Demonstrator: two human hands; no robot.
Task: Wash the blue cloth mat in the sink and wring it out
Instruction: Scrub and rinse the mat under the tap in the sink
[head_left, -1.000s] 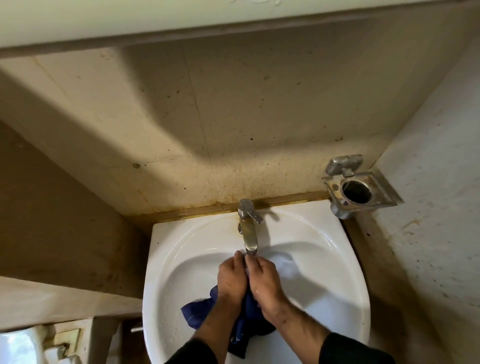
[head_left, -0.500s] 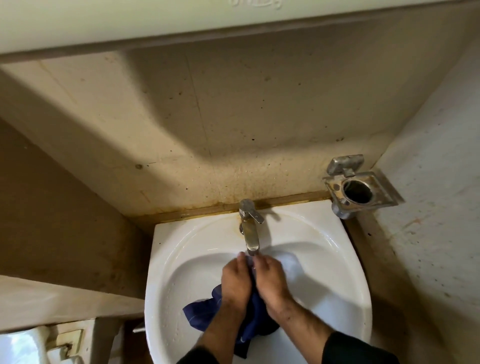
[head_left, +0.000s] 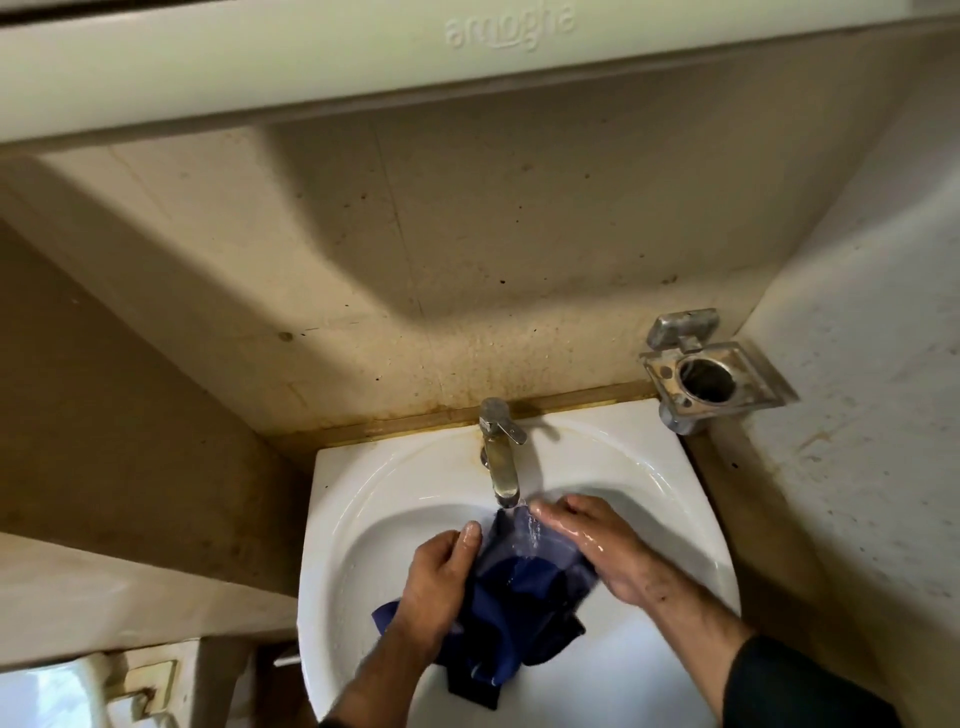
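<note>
The blue cloth mat (head_left: 524, 597) hangs bunched in the white sink (head_left: 395, 483), stretched under the metal tap (head_left: 500, 457). Water runs from the spout onto its upper part. My left hand (head_left: 441, 587) grips the mat's left edge with curled fingers. My right hand (head_left: 597, 551) holds the right edge, its wet fingers reaching toward the spout. The mat's lower end droops toward the front of the basin, partly hidden by my left forearm.
A metal holder (head_left: 711, 371) with a round hole is fixed to the right wall beside the sink. A stained beige wall (head_left: 467, 260) rises behind the tap. A white cabinet edge (head_left: 363, 62) overhangs above. A ledge (head_left: 130, 587) lies to the left.
My hands, pressed together over the bunched mat under the spout, have moved apart and spread the cloth between them. Water now falls onto the open cloth.
</note>
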